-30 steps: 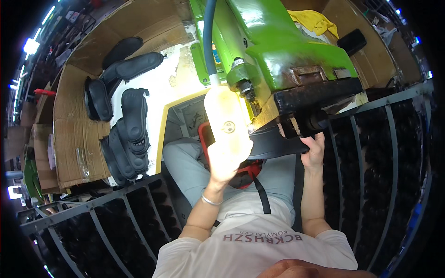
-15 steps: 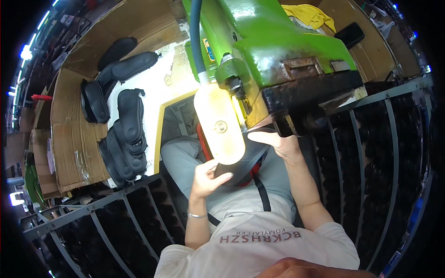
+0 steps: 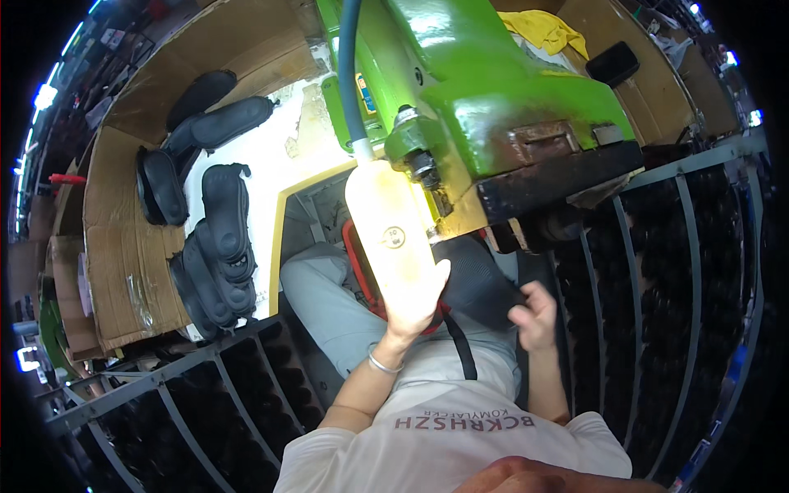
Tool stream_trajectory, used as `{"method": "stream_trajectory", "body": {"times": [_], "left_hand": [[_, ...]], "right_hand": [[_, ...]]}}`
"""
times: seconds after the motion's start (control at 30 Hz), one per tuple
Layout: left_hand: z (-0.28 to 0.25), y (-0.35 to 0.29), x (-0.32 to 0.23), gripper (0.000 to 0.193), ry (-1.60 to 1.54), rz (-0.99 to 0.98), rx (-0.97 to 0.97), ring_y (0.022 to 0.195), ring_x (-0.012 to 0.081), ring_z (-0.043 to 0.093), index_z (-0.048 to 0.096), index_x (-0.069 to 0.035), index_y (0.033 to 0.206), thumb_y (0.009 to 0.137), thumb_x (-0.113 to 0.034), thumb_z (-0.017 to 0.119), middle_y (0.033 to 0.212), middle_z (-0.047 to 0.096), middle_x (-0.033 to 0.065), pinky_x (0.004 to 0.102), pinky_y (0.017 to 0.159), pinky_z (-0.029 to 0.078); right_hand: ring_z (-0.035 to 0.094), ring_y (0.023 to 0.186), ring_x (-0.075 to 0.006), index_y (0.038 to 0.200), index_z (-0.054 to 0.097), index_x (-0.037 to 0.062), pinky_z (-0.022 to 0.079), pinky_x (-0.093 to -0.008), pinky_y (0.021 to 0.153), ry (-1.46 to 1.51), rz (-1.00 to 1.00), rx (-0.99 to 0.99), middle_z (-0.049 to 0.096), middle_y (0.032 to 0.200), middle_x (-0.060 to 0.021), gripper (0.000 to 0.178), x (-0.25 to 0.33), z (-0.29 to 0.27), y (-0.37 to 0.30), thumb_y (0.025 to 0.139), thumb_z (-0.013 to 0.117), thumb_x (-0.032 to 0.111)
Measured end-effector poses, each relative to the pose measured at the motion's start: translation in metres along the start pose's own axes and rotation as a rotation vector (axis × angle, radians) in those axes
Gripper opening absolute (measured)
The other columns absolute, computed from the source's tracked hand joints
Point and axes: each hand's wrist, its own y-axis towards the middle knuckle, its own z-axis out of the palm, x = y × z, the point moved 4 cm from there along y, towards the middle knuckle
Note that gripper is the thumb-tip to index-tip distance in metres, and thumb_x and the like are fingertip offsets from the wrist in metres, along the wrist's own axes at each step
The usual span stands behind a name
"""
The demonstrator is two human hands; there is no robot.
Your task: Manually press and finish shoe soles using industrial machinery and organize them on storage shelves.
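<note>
A dark, fine-textured black piece (image 3: 483, 283) lies tilted over my lap, below the head of a green machine (image 3: 509, 99). My left hand (image 3: 411, 308) is by its left side, thumb stretched up and apart. The glare of an oblong lamp (image 3: 390, 222) hides most of its other fingers. My right hand (image 3: 537, 316) is at the piece's right end with fingers curled, its thumb and forefinger around the edge. The piece's upper end goes out of sight beneath the machine head.
Several black moulded, elongated pieces (image 3: 226, 209) lie on a white surface at left, walled by cardboard (image 3: 131, 246). Metal racks (image 3: 608, 287) with dark items flank me on both sides. A yellow cloth (image 3: 546, 31) and a black oblong object (image 3: 612, 64) are at the back right.
My left hand has moved right and up, to beside the lamp's lower end. My right hand has come down from the machine head to the piece's right end. The piece has turned.
</note>
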Motion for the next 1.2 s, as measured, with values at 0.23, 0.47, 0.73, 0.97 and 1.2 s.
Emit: {"method": "stream_trajectory", "body": {"times": [0.23, 0.47, 0.73, 0.97, 1.2], "left_hand": [[0.000, 0.023, -0.026, 0.010, 0.310, 0.237, 0.098, 0.068, 0.0090, 0.056, 0.064, 0.002, 0.084, 0.075, 0.005, 0.069, 0.083, 0.061, 0.0069, 0.0239, 0.057, 0.045], [-0.062, 0.042, -0.031, 0.021, -0.044, 0.085, 0.172, 0.076, 0.0128, 0.062, 0.063, 0.005, 0.094, 0.077, -0.005, 0.069, 0.083, 0.066, 0.0082, 0.0262, 0.071, 0.050], [-0.114, 0.013, -0.001, 0.019, -0.267, -0.099, 0.014, 0.071, 0.0112, 0.060, 0.059, 0.003, 0.087, 0.072, 0.007, 0.069, 0.079, 0.062, 0.0060, 0.0233, 0.069, 0.049], [-0.039, -0.043, 0.028, 0.028, -0.301, -0.397, 0.284, 0.085, 0.0114, 0.060, 0.058, 0.001, 0.099, 0.074, 0.004, 0.071, 0.091, 0.063, 0.0068, 0.0249, 0.076, 0.049], [0.012, 0.017, -0.009, 0.019, 0.020, 0.057, 0.151, 0.069, 0.0043, 0.054, 0.057, 0.003, 0.100, 0.084, -0.003, 0.064, 0.081, 0.062, 0.0024, 0.0196, 0.060, 0.045]], "right_hand": [[0.054, 0.088, -0.0096, 0.104, 0.053, -0.0005, 0.043, -0.0222, 0.079, -0.021, -0.300, -0.174, 0.055, 0.098, -0.0050, 0.027, 0.075, 0.008, 0.077, 0.080, 0.062, 0.006], [0.053, 0.094, -0.0105, 0.109, 0.052, -0.0013, 0.040, -0.0243, 0.087, 0.018, -0.306, 0.085, 0.057, 0.102, -0.0057, 0.029, 0.063, 0.062, 0.109, 0.082, 0.059, 0.007], [0.057, 0.079, -0.0100, 0.102, 0.059, -0.0022, 0.047, -0.0241, 0.071, -0.038, -0.331, 0.184, 0.062, 0.089, -0.0027, 0.027, 0.052, 0.121, 0.091, 0.076, 0.066, -0.002], [0.057, 0.082, -0.0100, 0.101, 0.058, 0.0005, 0.047, -0.0248, 0.073, -0.088, -0.223, 0.160, 0.061, 0.092, -0.0034, 0.041, 0.035, 0.115, 0.105, 0.065, 0.077, -0.005], [0.055, 0.090, -0.0110, 0.108, 0.047, -0.0006, 0.045, -0.0248, 0.077, -0.169, -0.277, 0.026, 0.060, 0.099, -0.0087, 0.038, 0.009, 0.082, 0.053, 0.077, 0.068, 0.001]]}}
